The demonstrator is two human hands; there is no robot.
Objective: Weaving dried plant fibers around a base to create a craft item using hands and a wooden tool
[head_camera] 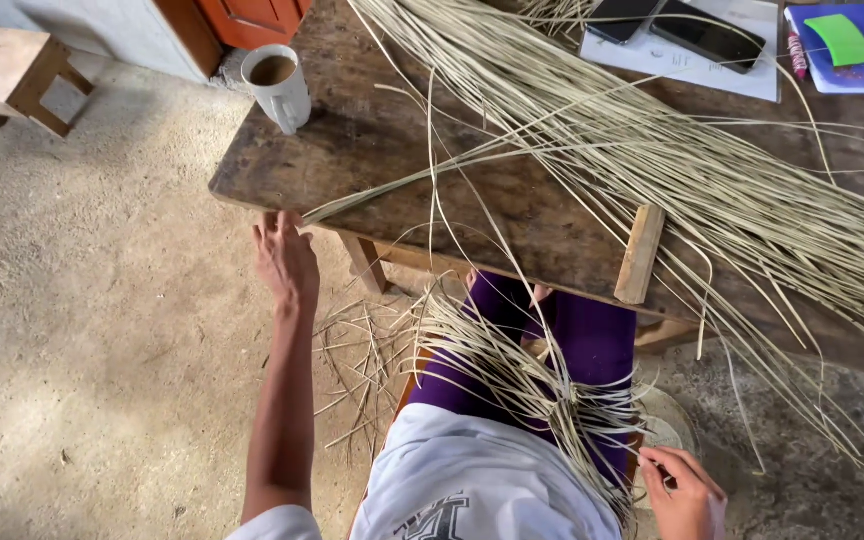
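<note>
A dark wooden table (pixel 372 150) carries a long bundle of pale straw strands (pixel 712 190). The left hand (pixel 285 262), fingers pressed together, touches one strand (pixel 392 190) at the table's edge. The right hand (pixel 685 492) pinches the woven straw piece (pixel 552 395) lying across the lap.

Person wears a white short-sleeved shirt (pixel 472 480) with a dark printed emblem on the front, and purple trousers (pixel 592 340). Forearms bare; no gloves.

A mug (pixel 277 85) stands at the bench's (pixel 372 160) left corner. Straw (pixel 672 170) lies across its middle and over the near edge. Two phones (pixel 682 25) and a notebook (pixel 847 45) lie at the far right.
</note>
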